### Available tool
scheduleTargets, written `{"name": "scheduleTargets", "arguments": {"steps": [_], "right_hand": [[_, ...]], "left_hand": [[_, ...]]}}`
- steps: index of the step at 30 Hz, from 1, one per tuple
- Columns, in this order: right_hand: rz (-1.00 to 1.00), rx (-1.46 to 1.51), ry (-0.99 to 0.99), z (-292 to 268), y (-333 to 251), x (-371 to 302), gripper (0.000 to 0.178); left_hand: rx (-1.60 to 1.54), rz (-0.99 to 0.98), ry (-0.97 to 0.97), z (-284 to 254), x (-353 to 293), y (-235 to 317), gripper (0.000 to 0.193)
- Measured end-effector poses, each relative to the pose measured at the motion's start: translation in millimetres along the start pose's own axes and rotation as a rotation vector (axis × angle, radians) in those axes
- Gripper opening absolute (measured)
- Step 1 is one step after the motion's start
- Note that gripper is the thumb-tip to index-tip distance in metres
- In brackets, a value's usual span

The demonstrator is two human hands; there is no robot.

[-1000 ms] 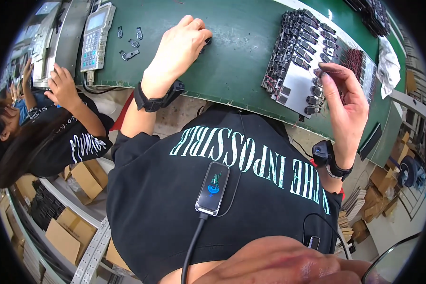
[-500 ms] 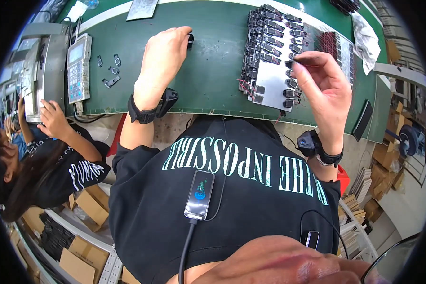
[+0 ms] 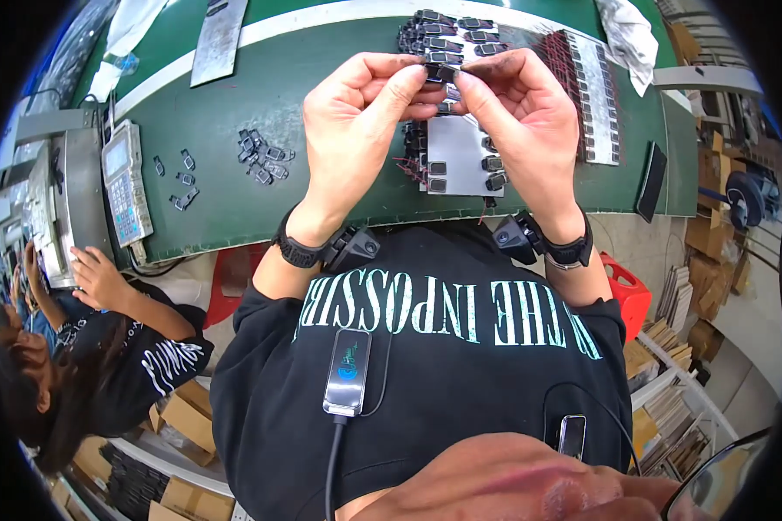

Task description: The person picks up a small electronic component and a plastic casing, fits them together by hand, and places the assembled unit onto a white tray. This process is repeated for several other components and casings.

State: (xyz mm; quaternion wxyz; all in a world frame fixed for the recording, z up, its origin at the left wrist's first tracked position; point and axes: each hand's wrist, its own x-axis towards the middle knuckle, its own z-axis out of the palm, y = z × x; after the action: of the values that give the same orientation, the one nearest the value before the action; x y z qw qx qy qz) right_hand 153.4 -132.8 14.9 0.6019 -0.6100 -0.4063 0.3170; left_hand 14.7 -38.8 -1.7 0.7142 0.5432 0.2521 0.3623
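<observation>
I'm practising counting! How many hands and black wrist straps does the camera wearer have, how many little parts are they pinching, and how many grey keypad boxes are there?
Hands: 2, the left hand and the right hand
Black wrist straps: 2, the left strap and the right strap
Small black part pinched by both hands: 1
Grey keypad box: 1
Total: 6
</observation>
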Motion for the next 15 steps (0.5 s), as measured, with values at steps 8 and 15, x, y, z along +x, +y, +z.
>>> {"name": "scheduleTargets", "arguments": {"steps": [8,15], "right_hand": [[-0.014,-0.142,0.004,-6.8,10.0,0.4,0.011],[-0.06,-0.239,-0.007,-4.9,7.3,-2.4,0.013]], "left_hand": [[-0.078,-0.073,-0.044,-0.7,2.3,-9.0,0.02],[-0.072,-0.067,-0.042,2.0,-1.0,-14.2,0.02]]}}
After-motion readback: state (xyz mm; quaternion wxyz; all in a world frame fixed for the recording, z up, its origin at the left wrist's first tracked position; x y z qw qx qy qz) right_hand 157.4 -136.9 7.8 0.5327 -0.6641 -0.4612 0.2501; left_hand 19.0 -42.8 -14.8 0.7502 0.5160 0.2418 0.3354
